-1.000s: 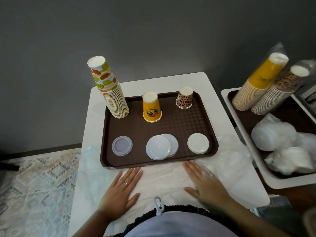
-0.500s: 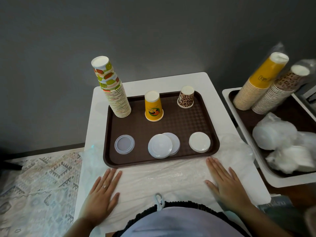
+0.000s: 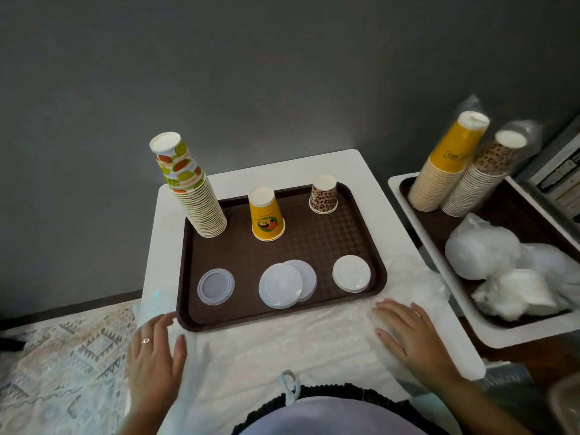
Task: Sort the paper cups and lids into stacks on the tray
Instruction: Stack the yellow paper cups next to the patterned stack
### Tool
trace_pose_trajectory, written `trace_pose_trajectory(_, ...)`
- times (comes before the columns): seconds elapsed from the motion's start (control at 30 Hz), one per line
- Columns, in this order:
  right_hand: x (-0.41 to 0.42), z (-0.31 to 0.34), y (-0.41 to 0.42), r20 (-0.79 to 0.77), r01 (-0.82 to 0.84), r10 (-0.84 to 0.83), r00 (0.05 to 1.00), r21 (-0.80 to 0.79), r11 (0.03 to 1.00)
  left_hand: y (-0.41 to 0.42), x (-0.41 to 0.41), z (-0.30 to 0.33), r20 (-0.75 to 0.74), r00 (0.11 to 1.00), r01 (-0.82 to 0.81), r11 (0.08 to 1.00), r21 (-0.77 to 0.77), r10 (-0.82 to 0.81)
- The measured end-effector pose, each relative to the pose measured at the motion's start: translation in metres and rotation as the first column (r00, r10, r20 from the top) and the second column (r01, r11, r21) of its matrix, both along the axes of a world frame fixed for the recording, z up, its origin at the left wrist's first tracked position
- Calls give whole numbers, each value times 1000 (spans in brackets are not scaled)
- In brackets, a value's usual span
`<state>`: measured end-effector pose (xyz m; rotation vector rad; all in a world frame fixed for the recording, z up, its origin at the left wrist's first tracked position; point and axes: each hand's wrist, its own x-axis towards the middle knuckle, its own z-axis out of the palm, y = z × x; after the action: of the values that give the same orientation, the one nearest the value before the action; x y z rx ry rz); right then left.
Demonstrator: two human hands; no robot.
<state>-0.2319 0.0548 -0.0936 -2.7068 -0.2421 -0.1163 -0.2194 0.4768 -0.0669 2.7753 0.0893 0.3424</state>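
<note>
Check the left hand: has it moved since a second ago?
Yes. The left hand has slid left along the plastic sheet, from below the clear lid to past the brown tray's near-left corner.

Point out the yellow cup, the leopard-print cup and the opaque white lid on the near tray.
yellow cup [image 3: 266, 216], head view, printed side wall
leopard-print cup [image 3: 323, 198], head view, patterned side
opaque white lid [image 3: 351, 272], head view, top face

Rear translucent lid [image 3: 307, 277] partly covered by the front lid [image 3: 280, 285]. Bagged white lids [image 3: 502, 277] blurred, count unreadable. Boxes [image 3: 561, 180] cropped at the right edge, print illegible. Right forearm cut off at the bottom edge.
</note>
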Motion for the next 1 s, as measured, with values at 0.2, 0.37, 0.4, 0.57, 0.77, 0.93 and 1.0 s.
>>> trace_pose_trajectory(0.2,24,24,1,245,57,-115,963,234,971,-98,80,62,202,976,132,955,-266,-79)
trace_pose_trajectory(0.37,68,50,-35,247,168,-278,928,389,906,-194,131,90,280,920,365,855,-368,-273)
trace_pose_trajectory(0.4,79,56,-44,239,186,-302,923,408,894,-212,139,95,301,902,411,831,-375,-310)
trace_pose_trajectory(0.57,147,74,-98,107,389,-501,859,498,775,-300,178,120,252,866,500,739,-451,-432)
trace_pose_trajectory(0.77,213,68,-139,-23,539,-629,777,540,647,-399,241,146,177,833,534,680,-503,-524)
trace_pose_trajectory(0.93,242,50,-153,-96,571,-657,748,598,563,-470,287,146,136,818,540,664,-517,-559)
trace_pose_trajectory(1.0,247,42,-156,-110,572,-660,743,615,543,-492,301,141,133,800,562,651,-510,-586)
